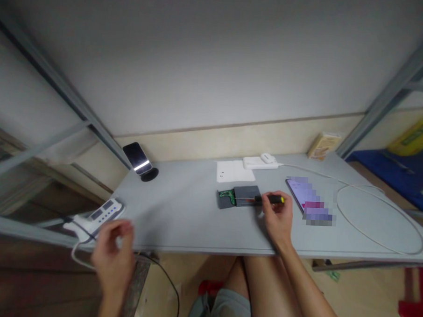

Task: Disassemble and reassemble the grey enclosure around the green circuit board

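My right hand [278,220] is closed around the black handle of a screwdriver [275,199] with a yellow end. Its thin shaft points left, over a flat dark grey case [247,196] on the table. At the left of this case a green circuit board [226,196] shows in an open section; whether the tip touches it I cannot tell. My left hand [113,252], slightly blurred, is raised near the table's front left edge, fingers curled in toward the thumb. Anything pinched there is too small to make out. Behind the case lies white paper [234,172] with a few tiny dark specks on it.
A white power strip [105,214] lies at the left, near a phone on a stand [137,159]. To the right are another phone [309,202] and a looped white cable [339,194]. A white charger block [255,163] and small box [323,146] stand toward the back.
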`<state>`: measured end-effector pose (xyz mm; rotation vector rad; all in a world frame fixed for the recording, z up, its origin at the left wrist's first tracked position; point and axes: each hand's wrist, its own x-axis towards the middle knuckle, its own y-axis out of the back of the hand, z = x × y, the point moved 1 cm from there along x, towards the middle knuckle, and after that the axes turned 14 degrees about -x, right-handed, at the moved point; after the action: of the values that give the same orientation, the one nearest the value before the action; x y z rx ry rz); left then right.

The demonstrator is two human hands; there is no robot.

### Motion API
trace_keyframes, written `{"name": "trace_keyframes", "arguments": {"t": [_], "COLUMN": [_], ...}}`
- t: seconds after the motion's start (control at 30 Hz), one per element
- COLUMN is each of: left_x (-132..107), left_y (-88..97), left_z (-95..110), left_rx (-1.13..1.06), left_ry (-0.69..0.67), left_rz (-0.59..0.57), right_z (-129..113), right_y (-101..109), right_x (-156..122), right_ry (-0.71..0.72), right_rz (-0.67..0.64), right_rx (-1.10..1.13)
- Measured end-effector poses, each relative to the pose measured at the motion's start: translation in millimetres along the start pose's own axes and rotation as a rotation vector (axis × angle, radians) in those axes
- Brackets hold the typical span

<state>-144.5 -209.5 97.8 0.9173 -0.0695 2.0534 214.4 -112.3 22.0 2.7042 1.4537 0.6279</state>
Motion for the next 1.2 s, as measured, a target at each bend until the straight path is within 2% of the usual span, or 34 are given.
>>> {"name": "trace_keyframes", "arguments": {"t": [0.03,0.07,0.13,0.17,0.2,0.27,0.37,0.47,0.6,0.67,0.83,0.93,1.03,1.2], "left_x": [7.9,13.3,16.4,15.4,13.8,11.2,12.7,17.4,19.5,19.1,20.2,22.4,26.5,36.2], "left_y": [-18.8,-42.8,-97.4,-123.6,-147.2,-184.2,-214.8,-224.8,-222.7,-220.1,-217.8,-220.5,-228.3,-248.0], "left_z": [-3.9,-6.9,-10.1,-10.6,-11.0,-12.3,-15.8,-21.0,-30.5,-35.0,-38.0,-31.0,-21.2,-15.9], "left_rx": [-0.012,-0.030,-0.070,-0.090,-0.098,-0.070,-0.038,-0.100,-0.247,-0.283,-0.290,-0.246,-0.186,-0.141], "left_ry": [-0.028,-0.065,-0.139,-0.176,-0.205,-0.239,-0.284,-0.287,-0.219,-0.192,-0.158,-0.186,-0.225,-0.260], "left_rz": [-0.122,-0.294,-0.677,-0.799,-0.888,-0.984,-1.072,-1.128,-1.116,-1.105,-1.097,-1.111,-1.124,-1.196], "right_z": [0.1,0.2,0.4,0.5,0.5,0.3,-1.1,-2.1,0.3,2.6,2.8,-5.9,-20.1,-36.9], "right_y": [0.3,0.5,0.5,0.3,0.1,-0.4,-1.1,-1.1,-0.4,-0.7,-4.6,-9.8,-20.9,-52.0], "right_x": [-1.0,-2.3,-5.7,-7.5,-9.2,-11.9,-13.9,-13.6,-13.0,-12.7,-3.6,15.0,45.1,95.3], "right_ry": [0.015,0.037,0.094,0.130,0.176,0.296,0.491,0.573,0.562,0.519,0.303,0.283,0.364,0.456], "right_rz": [0.003,0.002,-0.023,-0.039,-0.051,-0.058,-0.060,-0.067,-0.024,0.003,0.055,0.068,-0.031,-0.367], "right_rx": [-0.010,-0.021,-0.060,-0.091,-0.128,-0.205,-0.269,-0.275,-0.254,-0.223,-0.131,-0.128,-0.138,-0.077]}}
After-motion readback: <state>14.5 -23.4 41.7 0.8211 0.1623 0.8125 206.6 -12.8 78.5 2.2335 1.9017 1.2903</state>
